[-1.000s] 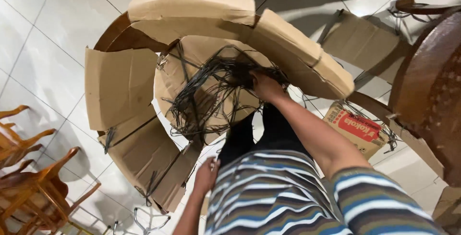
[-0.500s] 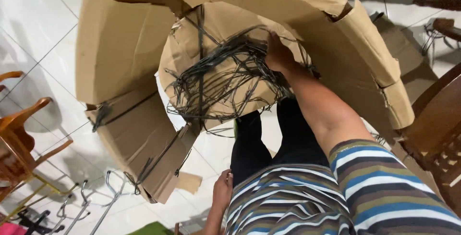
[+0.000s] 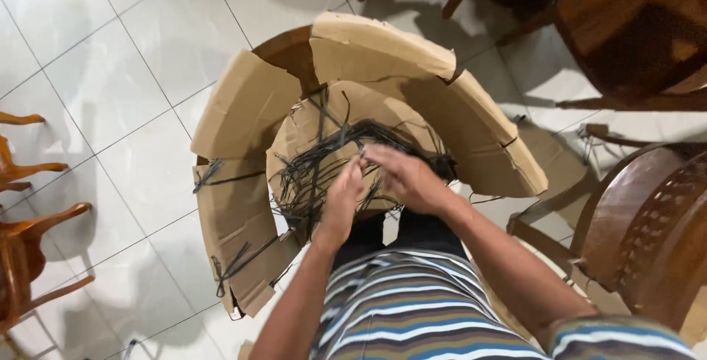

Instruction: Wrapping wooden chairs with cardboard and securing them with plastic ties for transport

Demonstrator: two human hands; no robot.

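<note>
A tangle of black plastic straps (image 3: 317,172) lies on a round piece wrapped in brown cardboard (image 3: 383,65) in front of me. My left hand (image 3: 342,198) reaches into the straps from below, fingers closed around some strands. My right hand (image 3: 401,176) rests on the bundle beside it, fingers curled over the strands near a dark clump (image 3: 434,163). Both hands nearly touch at the fingertips. Torn cardboard flaps (image 3: 236,205) with strap ends hang to the left.
Dark wooden chairs (image 3: 648,220) stand close on the right and at the top right (image 3: 626,21). Lighter wooden chair parts (image 3: 29,257) are at the left edge. White floor tiles (image 3: 110,73) surround the cardboard. I wear a striped shirt (image 3: 412,308).
My left hand has come up from my side onto the straps beside the right hand. The view has shifted, so the cardboard piece now sits lower and more centred.
</note>
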